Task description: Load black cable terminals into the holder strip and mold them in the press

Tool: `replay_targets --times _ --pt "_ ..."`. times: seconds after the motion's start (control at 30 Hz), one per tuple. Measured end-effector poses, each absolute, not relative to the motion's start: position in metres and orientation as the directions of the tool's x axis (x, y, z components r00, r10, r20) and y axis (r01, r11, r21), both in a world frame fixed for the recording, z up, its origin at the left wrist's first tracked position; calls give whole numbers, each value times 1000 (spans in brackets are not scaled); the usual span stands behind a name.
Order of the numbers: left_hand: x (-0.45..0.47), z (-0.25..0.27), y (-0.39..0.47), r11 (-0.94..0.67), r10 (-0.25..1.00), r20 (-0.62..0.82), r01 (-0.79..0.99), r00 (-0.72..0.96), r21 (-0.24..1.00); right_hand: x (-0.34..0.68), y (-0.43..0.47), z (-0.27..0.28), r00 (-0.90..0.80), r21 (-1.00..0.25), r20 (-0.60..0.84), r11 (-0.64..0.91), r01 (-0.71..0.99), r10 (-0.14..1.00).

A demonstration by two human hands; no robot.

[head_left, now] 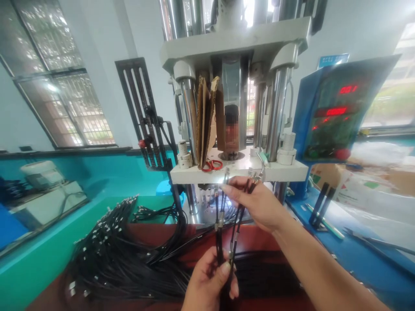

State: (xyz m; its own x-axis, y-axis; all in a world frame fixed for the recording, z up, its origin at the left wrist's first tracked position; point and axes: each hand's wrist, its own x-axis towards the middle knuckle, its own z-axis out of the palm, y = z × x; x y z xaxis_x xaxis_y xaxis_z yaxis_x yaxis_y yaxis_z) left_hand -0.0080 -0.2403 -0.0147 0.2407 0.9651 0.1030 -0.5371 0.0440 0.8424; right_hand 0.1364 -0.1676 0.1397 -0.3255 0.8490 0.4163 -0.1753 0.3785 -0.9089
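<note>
Several thin black cables (pixel 219 235) with metal end fittings stand upright between my hands, in front of the press. My left hand (pixel 214 278) is closed around their lower part, below the metal ferrules. Higher up, my right hand (pixel 248 196) pinches the upper ends between thumb and fingers, just below the front edge of the press plate (pixel 240 173). Some cable ends fan out to the left of my right fingertips. A large bundle of similar black cables (pixel 123 255) lies on the dark red surface to the left.
Scissors with red handles (pixel 212 165) and folded cardboard (pixel 205 121) stand on the press plate between steel columns (pixel 277 108). A blue control box (pixel 337 108) with red digits is at right. Pliers (pixel 372 239) and black-handled tools (pixel 320 205) lie on the blue table (pixel 343 263).
</note>
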Motion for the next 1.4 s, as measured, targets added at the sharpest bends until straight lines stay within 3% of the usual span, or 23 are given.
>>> replay_targets --times 0.1,0.3,0.43,0.73,1.0,1.23,1.4 --pt "-8 -11 -242 50 977 73 -547 201 835 139 -167 140 -325 -898 437 423 -117 839" --pt "-5 0 -246 101 989 -17 -593 145 799 141 -163 137 -353 -931 359 357 -74 864" --pt "-3 11 -248 90 995 -99 -588 16 804 143 -168 143 -394 -915 385 400 -45 835" --pt "-10 39 -247 -34 989 -22 -364 -148 931 145 -174 151 -310 -892 427 452 11 850" --pt "1 40 -247 1 997 -38 -438 -74 899 141 -169 145 -257 -911 390 411 32 884" --pt "4 38 -243 9 993 -50 -357 -105 934 141 -165 139 -352 -940 330 339 -37 876" --pt "-1 52 -242 -69 994 45 -248 -103 966 142 -173 147 -365 -903 408 430 -21 837"
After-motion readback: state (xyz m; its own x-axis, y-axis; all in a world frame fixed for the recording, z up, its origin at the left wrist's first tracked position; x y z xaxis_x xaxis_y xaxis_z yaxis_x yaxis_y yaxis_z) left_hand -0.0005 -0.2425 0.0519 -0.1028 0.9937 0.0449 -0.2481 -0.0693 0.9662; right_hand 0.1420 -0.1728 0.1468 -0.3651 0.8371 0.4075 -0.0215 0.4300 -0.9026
